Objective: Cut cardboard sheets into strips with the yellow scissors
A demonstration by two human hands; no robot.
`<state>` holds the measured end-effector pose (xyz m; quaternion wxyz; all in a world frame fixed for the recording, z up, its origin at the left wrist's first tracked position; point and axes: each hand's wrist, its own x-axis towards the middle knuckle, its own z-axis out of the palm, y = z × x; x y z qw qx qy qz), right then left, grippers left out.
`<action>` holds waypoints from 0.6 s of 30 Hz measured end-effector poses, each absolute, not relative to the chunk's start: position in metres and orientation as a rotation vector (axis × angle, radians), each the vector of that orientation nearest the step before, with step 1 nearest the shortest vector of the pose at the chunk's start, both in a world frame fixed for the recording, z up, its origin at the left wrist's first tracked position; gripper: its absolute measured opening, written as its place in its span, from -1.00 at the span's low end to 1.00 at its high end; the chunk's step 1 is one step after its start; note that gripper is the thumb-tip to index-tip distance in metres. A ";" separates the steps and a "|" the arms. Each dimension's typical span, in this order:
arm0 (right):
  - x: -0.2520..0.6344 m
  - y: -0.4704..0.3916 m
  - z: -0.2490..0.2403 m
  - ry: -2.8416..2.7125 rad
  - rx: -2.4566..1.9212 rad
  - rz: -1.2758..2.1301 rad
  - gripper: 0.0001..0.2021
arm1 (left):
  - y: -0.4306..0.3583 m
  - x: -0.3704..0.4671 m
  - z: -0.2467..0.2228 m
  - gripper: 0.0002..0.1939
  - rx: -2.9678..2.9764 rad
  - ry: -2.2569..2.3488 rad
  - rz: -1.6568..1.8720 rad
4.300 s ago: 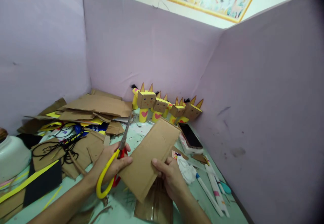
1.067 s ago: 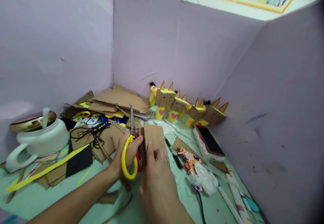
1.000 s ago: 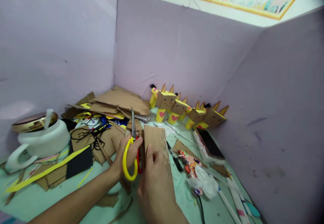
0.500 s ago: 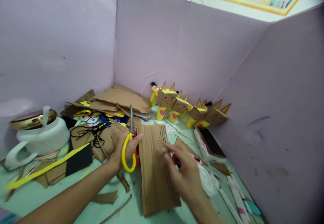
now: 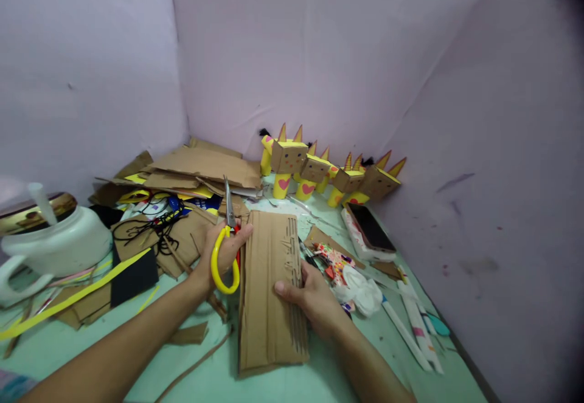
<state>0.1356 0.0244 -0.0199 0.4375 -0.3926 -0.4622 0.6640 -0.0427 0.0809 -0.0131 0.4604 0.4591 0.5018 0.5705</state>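
A folded piece of brown cardboard (image 5: 267,306), with torn, ridged strips along its right side, is held up between both hands. My left hand (image 5: 223,251) has its thumb on the cardboard's upper left edge and also carries scissors (image 5: 229,205) with yellow and red handles, blades pointing up. My right hand (image 5: 314,299) grips the cardboard's right edge, thumb flat on the front face and the other fingers behind, largely hidden.
Cardboard sheets (image 5: 210,166), scraps and black cord (image 5: 150,230) lie at the left, near a white mug (image 5: 68,245). Several yellow cardboard figures (image 5: 289,157) line the back. A phone (image 5: 371,227), crumpled tissue (image 5: 362,290) and white markers (image 5: 415,318) lie at right.
My right hand has closed on the cardboard's right edge, where its fingers were loosely raised before. The cardboard has turned slightly more upright, and the camera view has tilted down.
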 end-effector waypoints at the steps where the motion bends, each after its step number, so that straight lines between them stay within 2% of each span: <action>1: 0.137 0.025 -0.021 -1.138 -0.955 1.651 -0.54 | 0.080 -0.042 -0.014 -0.67 1.143 1.222 1.399; 4: 0.143 0.026 -0.023 -1.089 -0.949 1.665 -0.53 | 0.078 -0.038 -0.016 -0.58 1.171 1.174 1.349; 9: 0.151 0.027 -0.023 -1.136 -1.077 1.657 -0.56 | 0.074 -0.035 -0.017 -0.55 1.196 1.129 1.286; 18: 0.148 0.026 -0.020 -1.286 -1.154 1.553 -0.53 | 0.071 -0.036 -0.003 -0.63 1.294 0.992 1.267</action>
